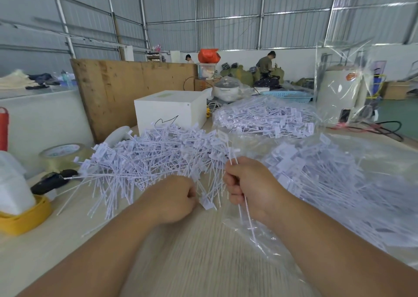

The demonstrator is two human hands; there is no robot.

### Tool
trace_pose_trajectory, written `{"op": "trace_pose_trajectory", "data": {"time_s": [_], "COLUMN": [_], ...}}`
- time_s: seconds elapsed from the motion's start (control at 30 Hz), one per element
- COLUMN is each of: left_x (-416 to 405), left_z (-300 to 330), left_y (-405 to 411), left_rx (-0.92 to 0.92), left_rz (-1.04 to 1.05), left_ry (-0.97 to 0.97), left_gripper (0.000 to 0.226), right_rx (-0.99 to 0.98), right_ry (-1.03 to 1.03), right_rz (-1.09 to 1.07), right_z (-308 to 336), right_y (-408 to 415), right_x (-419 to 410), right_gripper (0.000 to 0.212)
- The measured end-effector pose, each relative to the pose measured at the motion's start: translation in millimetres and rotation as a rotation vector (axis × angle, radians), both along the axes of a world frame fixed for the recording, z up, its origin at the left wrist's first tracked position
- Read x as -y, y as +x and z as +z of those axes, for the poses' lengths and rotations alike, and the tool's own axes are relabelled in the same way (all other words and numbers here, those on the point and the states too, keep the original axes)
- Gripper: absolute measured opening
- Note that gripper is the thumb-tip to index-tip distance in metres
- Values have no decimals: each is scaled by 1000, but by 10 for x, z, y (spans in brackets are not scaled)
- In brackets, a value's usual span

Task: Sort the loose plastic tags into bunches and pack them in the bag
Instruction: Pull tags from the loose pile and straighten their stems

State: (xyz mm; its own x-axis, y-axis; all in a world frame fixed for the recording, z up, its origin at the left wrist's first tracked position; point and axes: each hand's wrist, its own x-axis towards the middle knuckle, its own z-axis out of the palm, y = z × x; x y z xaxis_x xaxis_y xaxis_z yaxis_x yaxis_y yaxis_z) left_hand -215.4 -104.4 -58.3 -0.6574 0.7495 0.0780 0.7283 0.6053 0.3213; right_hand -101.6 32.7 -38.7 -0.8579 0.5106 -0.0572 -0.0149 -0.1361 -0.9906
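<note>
Right hand [247,187]: fingers curled round a thin bunch of tags [235,161], heads sticking up above the fist, tails hanging out below it. Left hand [174,198]: fingers curled at the near edge of the loose tag pile [144,158]; whether it has hold of a tag, cannot tell. Pile lies just beyond both hands on the table [181,251]. Clear bag [339,183] holding tags lies just right of the right hand, with a second filled bag [264,118] beyond it. Tape roll [63,155] far left of the left hand.
</note>
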Motion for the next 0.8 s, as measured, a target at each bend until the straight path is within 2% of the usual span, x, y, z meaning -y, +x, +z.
{"op": "trace_pose_trajectory", "data": {"time_s": [0.1, 0.17, 0.27, 0.33, 0.5, 0.6, 0.7, 0.77, 0.8], "left_x": [2, -12, -55, -78, -114, -108, -29, 39, 62], "left_z": [56, 140, 223, 241, 250, 255, 259, 272, 272], "left_y": [37, 80, 187, 265, 384, 381, 314, 209, 134], "left_rx": [118, 187, 419, 570, 766, 814, 723, 548, 423], "left_rz": [47, 120, 158, 151, 91, 59, 29, 90, 165], "left_ry": [256, 472, 739, 822, 854, 824, 659, 564, 555], "left_gripper": [18, 23, 36, 37, 28, 26, 22, 15, 14], "right_rx": [17, 57, 94, 82, 64, 97, 145, 158, 164], "right_ry": [-64, -34, -11, 0, 58, 138, 191, 198, 202], "right_rz": [61, 116, 216, 254, 402, 405, 363, 358, 370], "right_z": [40, 42, 22, 12, 9, -3, 17, 46, 57], "right_y": [41, 57, 63, 60, 73, 64, 70, 93, 102], "right_x": [-34, -25, 29, 47, 64, 77, 73, 67, 58], "right_gripper": [33, 33, 32, 32, 22, 21, 18, 5, 9]}}
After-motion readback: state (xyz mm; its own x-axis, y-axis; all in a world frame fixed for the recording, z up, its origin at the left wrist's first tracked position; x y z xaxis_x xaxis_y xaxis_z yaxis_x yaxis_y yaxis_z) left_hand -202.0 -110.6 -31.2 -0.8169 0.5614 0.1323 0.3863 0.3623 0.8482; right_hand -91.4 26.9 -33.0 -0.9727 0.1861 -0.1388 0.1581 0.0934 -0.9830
